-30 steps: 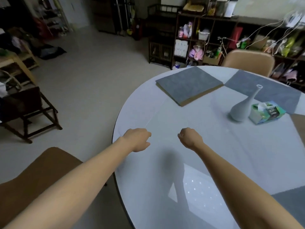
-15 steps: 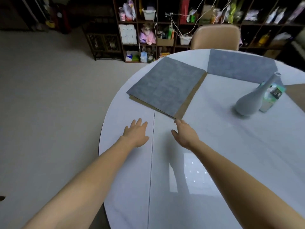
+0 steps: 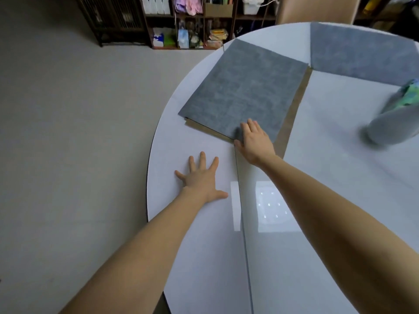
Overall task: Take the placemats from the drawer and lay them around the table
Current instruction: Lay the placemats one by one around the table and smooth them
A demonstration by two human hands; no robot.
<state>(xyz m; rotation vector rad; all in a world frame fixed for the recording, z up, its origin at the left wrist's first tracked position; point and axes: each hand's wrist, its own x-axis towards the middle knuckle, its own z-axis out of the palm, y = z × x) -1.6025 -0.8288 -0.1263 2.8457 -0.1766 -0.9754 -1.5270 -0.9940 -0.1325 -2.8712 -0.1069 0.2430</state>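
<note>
A stack of grey placemats (image 3: 244,91) lies on the round white table (image 3: 172,141) near its left rim, with tan undersides showing along the near and right edges. My right hand (image 3: 255,141) rests on the stack's near corner, fingers flat on the top mat and thumb at its edge. Spread flat on the bare tabletop just in front of the stack is my left hand (image 3: 201,177), holding nothing. Another grey placemat (image 3: 362,53) lies singly at the table's far side.
A pale grey vase (image 3: 390,125) stands at the right, with a green tissue pack (image 3: 408,94) behind it. A tan chair (image 3: 315,10) faces the far rim. Dark shelves (image 3: 192,21) full of items line the wall beyond open floor.
Both hands went from loose fists to open. The right hand has reached forward onto the stack's near corner; the left has flattened on the table. My view has moved closer and tilted down.
</note>
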